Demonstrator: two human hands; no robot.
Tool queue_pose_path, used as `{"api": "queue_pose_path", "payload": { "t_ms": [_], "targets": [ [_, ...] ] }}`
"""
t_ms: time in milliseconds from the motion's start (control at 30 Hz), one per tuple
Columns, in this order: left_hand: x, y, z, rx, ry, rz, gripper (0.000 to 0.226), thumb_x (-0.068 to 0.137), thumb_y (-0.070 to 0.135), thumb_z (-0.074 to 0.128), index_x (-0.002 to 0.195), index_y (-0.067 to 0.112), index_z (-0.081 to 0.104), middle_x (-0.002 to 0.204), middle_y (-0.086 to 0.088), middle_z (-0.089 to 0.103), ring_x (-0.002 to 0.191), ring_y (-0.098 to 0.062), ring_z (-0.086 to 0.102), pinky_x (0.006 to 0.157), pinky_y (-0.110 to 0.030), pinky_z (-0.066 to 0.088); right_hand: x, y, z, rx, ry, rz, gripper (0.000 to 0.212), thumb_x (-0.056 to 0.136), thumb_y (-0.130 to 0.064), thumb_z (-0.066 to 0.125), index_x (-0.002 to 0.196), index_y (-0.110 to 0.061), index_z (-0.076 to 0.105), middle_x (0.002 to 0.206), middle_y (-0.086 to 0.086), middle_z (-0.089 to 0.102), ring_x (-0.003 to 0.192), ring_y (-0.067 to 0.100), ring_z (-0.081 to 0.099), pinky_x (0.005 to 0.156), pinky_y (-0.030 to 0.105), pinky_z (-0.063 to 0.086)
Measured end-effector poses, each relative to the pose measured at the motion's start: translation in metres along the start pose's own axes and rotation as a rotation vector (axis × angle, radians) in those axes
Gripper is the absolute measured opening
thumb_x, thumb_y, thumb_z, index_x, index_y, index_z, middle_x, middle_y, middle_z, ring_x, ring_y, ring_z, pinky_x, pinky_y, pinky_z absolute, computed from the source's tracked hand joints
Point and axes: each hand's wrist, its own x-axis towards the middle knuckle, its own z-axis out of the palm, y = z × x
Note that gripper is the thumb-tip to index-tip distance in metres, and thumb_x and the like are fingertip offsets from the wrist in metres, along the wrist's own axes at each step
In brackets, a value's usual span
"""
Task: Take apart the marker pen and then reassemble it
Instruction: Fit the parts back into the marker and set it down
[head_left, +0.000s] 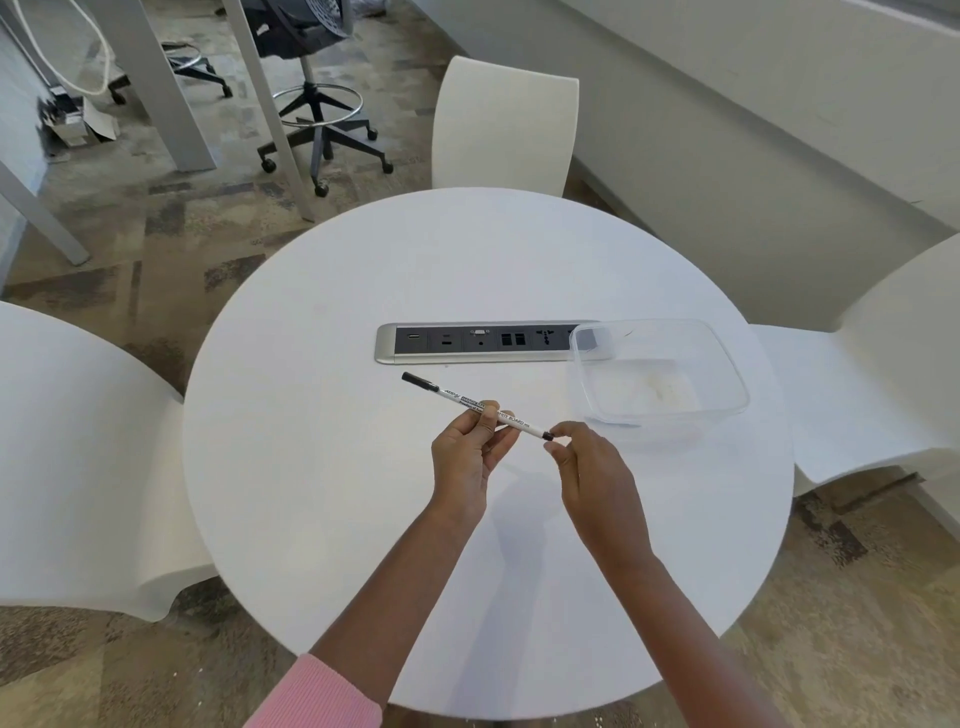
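A slim white marker pen (457, 399) with black print and a black cap (420, 382) on its far left end is held above the round white table (363, 519). My left hand (465, 457) grips the barrel near its middle. My right hand (587, 467) pinches the small black plug (548, 435) at the pen's near right end with thumb and fingertips. The pen slants from upper left to lower right and looks whole, with cap and end plug both on.
An empty clear plastic container (660, 371) stands on the table right of the hands, partly over a silver power and data socket strip (483, 342). White chairs stand at the far side (506, 130), left (78, 467) and right (883, 374).
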Motion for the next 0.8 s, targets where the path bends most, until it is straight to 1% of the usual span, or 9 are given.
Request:
{"api": "queue_pose_path", "payload": {
  "t_ms": [100,200,333,400,433,533,667,733,800],
  "targets": [
    [-0.002,-0.002,0.001,-0.004,0.0,-0.002,0.015,0.091,0.003,0.051,0.081,0.004,0.063,0.057,0.003,0.07,0.059,-0.007,0.069,0.061,-0.017,0.058,0.0,-0.003,0.0,-0.111,0.037,-0.081,0.012,0.088,-0.012,0.056,0.094,-0.002,0.061,0.071,0.013,0.062,0.068,0.03,0.056,0.052,0.039,0.05],
    [-0.003,-0.003,0.002,-0.009,0.013,-0.006,0.016,0.09,0.004,0.052,0.079,0.005,0.063,0.059,0.002,0.069,0.058,-0.007,0.069,0.06,-0.017,0.058,0.002,-0.004,0.001,-0.189,0.062,-0.133,0.005,0.082,-0.004,0.062,0.079,0.0,0.061,0.06,0.013,0.057,0.056,0.031,0.054,0.04,0.032,0.045],
    [-0.004,-0.003,0.002,0.039,0.016,-0.004,0.018,0.091,0.004,0.051,0.078,0.007,0.063,0.06,0.002,0.069,0.057,-0.005,0.068,0.057,-0.015,0.057,0.005,-0.003,0.004,-0.12,0.042,-0.104,0.009,0.08,0.004,0.058,0.072,0.003,0.06,0.057,0.017,0.056,0.056,0.031,0.051,0.047,0.029,0.037],
    [-0.003,-0.004,0.002,0.082,0.015,-0.002,0.019,0.091,0.004,0.051,0.078,0.007,0.063,0.059,0.003,0.069,0.056,-0.005,0.068,0.057,-0.015,0.057,0.003,-0.001,0.006,-0.008,0.0,0.016,0.015,0.084,0.004,0.051,0.072,0.002,0.059,0.061,0.016,0.057,0.06,0.029,0.048,0.054,0.027,0.03],
    [-0.004,-0.004,0.001,0.105,0.013,-0.003,0.019,0.091,0.004,0.05,0.078,0.008,0.062,0.057,0.004,0.07,0.055,-0.004,0.067,0.057,-0.014,0.056,0.003,0.0,0.007,0.056,-0.024,0.084,0.018,0.085,0.003,0.049,0.07,-0.001,0.058,0.06,0.011,0.054,0.06,0.025,0.045,0.052,0.025,0.026],
    [-0.004,-0.007,-0.002,0.167,0.002,-0.01,0.019,0.092,0.005,0.049,0.079,0.009,0.061,0.055,0.006,0.07,0.054,-0.003,0.066,0.057,-0.013,0.056,0.002,0.0,0.007,0.235,-0.103,0.279,0.028,0.086,-0.002,0.046,0.06,-0.011,0.052,0.051,-0.004,0.044,0.054,0.019,0.039,0.051,0.026,0.028],
    [-0.003,-0.009,-0.005,0.231,-0.027,-0.024,0.02,0.093,0.004,0.048,0.079,0.011,0.061,0.056,0.008,0.07,0.052,-0.001,0.064,0.056,-0.012,0.054,0.005,0.002,0.002,0.478,-0.243,0.495,0.042,0.087,-0.005,0.048,0.047,-0.015,0.05,0.039,-0.006,0.043,0.039,0.007,0.038,0.045,0.02,0.03],
    [-0.004,-0.01,-0.007,0.253,-0.039,-0.023,0.02,0.093,0.004,0.049,0.079,0.011,0.062,0.056,0.009,0.07,0.052,-0.001,0.062,0.056,-0.012,0.054,0.007,0.003,0.0,0.61,-0.333,0.615,0.041,0.088,-0.005,0.049,0.048,-0.013,0.053,0.034,-0.009,0.041,0.037,0.008,0.036,0.046,0.019,0.03],
    [-0.004,-0.012,-0.009,0.268,-0.043,-0.028,0.02,0.092,0.005,0.049,0.078,0.011,0.062,0.056,0.009,0.07,0.052,-0.001,0.062,0.056,-0.012,0.054,0.009,0.006,-0.002,0.777,-0.423,0.779,0.037,0.09,-0.006,0.047,0.053,-0.011,0.055,0.036,-0.007,0.041,0.038,0.008,0.035,0.043,0.017,0.03]
  ]
}}
